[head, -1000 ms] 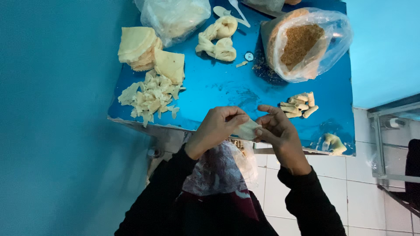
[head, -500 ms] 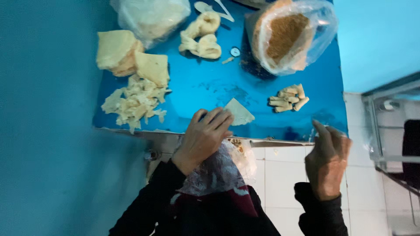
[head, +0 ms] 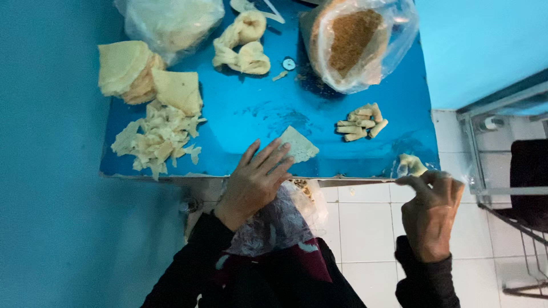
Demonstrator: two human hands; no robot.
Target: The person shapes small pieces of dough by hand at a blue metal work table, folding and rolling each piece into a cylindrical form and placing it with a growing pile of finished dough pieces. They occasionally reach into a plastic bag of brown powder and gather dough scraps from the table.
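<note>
My left hand lies flat at the near edge of the blue table, fingers spread, fingertips resting on a triangular piece of pale wrapper. My right hand hovers off the table's right near corner, fingers curled, thumb and forefinger pinched beside a small pale lump on that corner; whether it grips the lump is unclear. A little heap of rolled sticks lies between the two hands, farther back.
Torn wrapper scraps and stacked wrapper sheets lie at left. Dough twists and a bag sit at the back, a bag of brown crumbs back right. White tiled floor and a metal frame at right.
The hands have parted: the wrapper piece now lies on the table under my left fingers, and my right hand has swung out to the table's right corner.
</note>
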